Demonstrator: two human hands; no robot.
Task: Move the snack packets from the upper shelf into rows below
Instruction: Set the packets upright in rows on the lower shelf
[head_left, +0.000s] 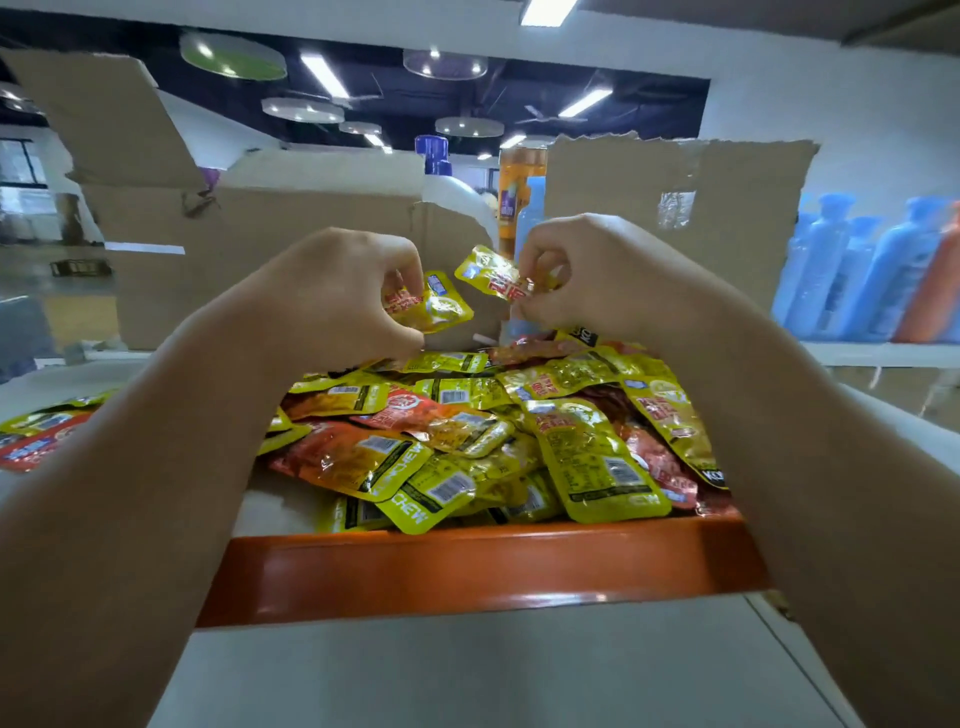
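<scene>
Big loose pile (467, 436) of yellow and red snack packets is heaped on the shelf (467, 566), right behind its orange front lip. Both hands are up just over the back of the pile, each with one yellow packet. The left hand (332, 296) has its fingers curled round the left packet (436, 306), thumb underneath. The right hand (597, 275) pinches the right packet (491, 275) by one end with its fingertips, so it's tilted and pokes out to the left. The two held packets are near each other but not touching. A few stray packets (41, 436) lie flat way off to the left. Behind it all are torn cardboard boxes (260, 249), a white bottle (447, 192) with a blue cap, an orange bottle (522, 182), and blue bottles (857, 270) in a row on the right.
</scene>
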